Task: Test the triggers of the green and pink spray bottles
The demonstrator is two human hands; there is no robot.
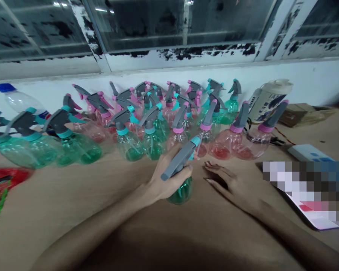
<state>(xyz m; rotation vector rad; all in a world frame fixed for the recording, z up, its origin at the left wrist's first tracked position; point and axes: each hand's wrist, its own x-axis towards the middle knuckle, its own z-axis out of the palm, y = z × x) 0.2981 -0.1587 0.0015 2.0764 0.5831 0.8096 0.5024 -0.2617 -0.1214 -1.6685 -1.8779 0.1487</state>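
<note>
My left hand is wrapped round the neck of a green spray bottle with a grey and turquoise trigger head. The bottle is upright, low over the table or standing on it; I cannot tell which. To its right, my right hand rests on the tabletop with fingers stretched out, holding nothing. Just beyond both hands stand more spray bottles, among them a green one with a turquoise collar and a pink one with a pink collar.
Several green spray bottles stand at the left, before a plastic bottle with a blue cap. A red and green packet lies at the left edge. At the right are a printed cylindrical container, a white box and a partly pixelated screen.
</note>
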